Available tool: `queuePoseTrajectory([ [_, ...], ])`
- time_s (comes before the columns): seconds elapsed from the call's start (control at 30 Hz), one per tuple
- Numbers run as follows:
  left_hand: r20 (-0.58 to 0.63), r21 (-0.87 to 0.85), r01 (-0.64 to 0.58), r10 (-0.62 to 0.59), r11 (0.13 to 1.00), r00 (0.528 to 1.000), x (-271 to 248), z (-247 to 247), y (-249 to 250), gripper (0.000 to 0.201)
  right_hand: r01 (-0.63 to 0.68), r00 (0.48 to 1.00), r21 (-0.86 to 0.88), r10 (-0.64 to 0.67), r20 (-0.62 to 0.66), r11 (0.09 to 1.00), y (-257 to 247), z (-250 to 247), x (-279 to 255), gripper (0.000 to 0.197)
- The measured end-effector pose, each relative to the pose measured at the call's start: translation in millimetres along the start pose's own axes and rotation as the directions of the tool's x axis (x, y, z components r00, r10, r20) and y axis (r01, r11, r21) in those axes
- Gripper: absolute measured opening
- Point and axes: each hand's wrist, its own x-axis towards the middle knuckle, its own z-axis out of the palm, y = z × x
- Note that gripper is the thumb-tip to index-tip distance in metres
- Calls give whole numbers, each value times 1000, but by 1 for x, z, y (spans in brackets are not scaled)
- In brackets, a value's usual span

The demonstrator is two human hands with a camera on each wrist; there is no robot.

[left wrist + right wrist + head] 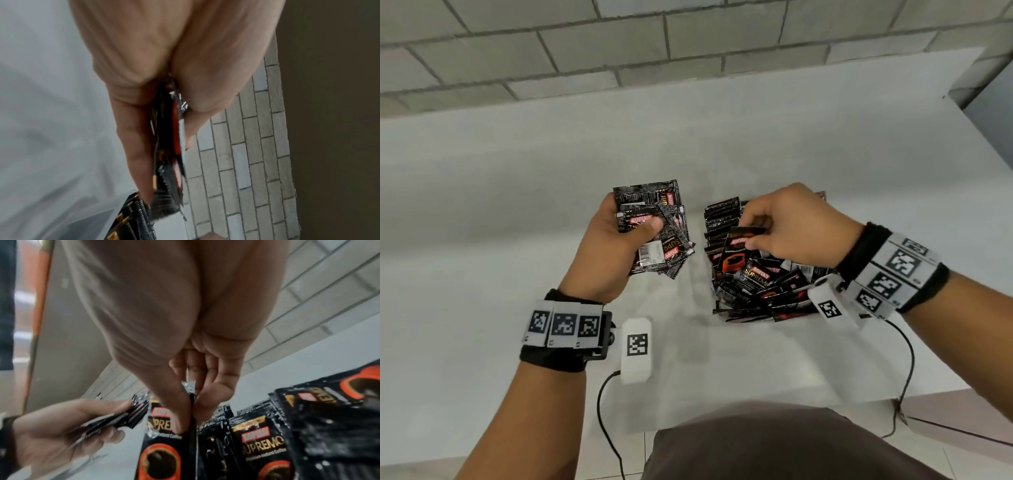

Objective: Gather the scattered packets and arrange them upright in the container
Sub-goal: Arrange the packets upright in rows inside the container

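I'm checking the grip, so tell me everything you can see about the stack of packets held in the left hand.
The stack of packets is a loose fan of glossy black foil sachets with red Kopiko logos, gold lettering, crimped serrated edges and a white barcode panel. The left hand grips it, thumb pressed across the front and fingers behind, above the white table. The edges are uneven, not squared. It is clear of the packets to its right.

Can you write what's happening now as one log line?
left hand: holds packet stack | right hand: pinches one packet | container: not discernible
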Motion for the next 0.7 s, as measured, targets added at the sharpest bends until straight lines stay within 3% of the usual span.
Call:
queuePoseTrajectory([
  [0.13, 4, 27, 3, -3, 1000, 1000, -3, 1, -5, 35, 56, 998, -150, -60, -24, 987, -8, 17, 15, 14],
  [0.33, 0, 16, 15, -15, 1000, 1000, -6, 0, -4, 36, 101, 994, -243, -108, -17, 965, -16, 21, 25, 13],
  [0.53, -5, 21, 14, -13, 1000, 1000, -6, -1, -4, 37, 90, 992, -419, -46, 114, 904, -12, 36, 14, 14],
  [0.7, 11, 26, 13, -13, 1000, 1000, -4, 1, -6, 37, 60, 991, -508, 11, 135, 859, -11, 30, 18, 25],
])
